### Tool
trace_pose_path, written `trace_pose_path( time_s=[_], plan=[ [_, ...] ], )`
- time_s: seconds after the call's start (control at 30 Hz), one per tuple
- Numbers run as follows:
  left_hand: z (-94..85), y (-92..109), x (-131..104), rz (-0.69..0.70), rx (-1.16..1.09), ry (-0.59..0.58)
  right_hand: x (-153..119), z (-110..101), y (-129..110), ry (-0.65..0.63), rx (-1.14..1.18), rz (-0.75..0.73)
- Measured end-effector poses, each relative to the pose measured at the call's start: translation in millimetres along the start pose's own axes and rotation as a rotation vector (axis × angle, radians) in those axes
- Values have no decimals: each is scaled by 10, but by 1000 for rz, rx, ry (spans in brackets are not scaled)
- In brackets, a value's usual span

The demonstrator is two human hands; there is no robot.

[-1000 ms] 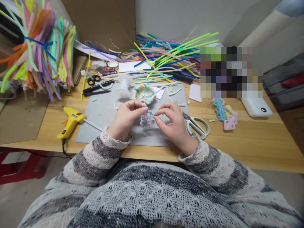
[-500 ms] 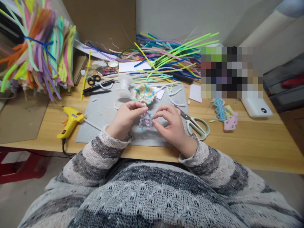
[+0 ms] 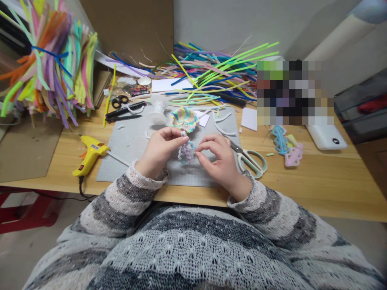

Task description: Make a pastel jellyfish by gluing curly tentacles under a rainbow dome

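Note:
My left hand (image 3: pixel 163 147) pinches the top of a small bundle of curled lilac, white and blue strands (image 3: pixel 186 154), which hangs over the grey mat (image 3: pixel 121 139). To the right of the bundle, my right hand (image 3: pixel 216 153) has its thumb and forefinger pressed together at the end of a blue strand. Just beyond my fingers is a ruffled disc (image 3: pixel 184 119) striped in yellow, pink and turquoise. A white spool (image 3: pixel 159 108) stands to its left on the mat.
Scissors (image 3: pixel 252 161) lie by the mat's right edge, with blue and pink zigzag pieces (image 3: pixel 280 140) farther right. A yellow glue gun (image 3: pixel 90 155) is at the left. Coloured pipe cleaners (image 3: pixel 211 72) are heaped at the back, and a large bundle (image 3: pixel 51 60) stands back left.
My right hand has shifted very slightly to the right, and the curled strands have swung a little. My left hand keeps its pinch in nearly the same place.

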State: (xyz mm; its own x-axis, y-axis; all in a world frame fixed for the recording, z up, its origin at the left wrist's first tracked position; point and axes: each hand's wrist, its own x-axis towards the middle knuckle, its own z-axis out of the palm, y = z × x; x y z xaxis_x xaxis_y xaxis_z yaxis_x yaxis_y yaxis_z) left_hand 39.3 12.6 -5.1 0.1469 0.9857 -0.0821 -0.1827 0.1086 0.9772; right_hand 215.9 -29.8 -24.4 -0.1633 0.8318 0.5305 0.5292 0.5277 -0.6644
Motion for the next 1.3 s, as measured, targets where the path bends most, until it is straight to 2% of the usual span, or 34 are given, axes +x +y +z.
trace_pose_path(
  time_s=[0.23, 0.47, 0.77, 1.07, 1.3],
  plan=[
    [-17, -6, 5, -38, -48, -55, -6, 3, 5, -22, 31, -31],
    [-52, 60, 6, -138, -93, -157, -1, -45, -25, 80, 141, -87],
    [-41, 42, -10, -185, -62, -275, -12, -4, 0, -18, 216, -22],
    [-32, 28, -14, -250, -78, -280, 15, -5, 32, -82, 356, 26],
    [-38, 6, -12, -239, -79, -309, 38, 5, 69, -150, 493, 73]
  ],
)
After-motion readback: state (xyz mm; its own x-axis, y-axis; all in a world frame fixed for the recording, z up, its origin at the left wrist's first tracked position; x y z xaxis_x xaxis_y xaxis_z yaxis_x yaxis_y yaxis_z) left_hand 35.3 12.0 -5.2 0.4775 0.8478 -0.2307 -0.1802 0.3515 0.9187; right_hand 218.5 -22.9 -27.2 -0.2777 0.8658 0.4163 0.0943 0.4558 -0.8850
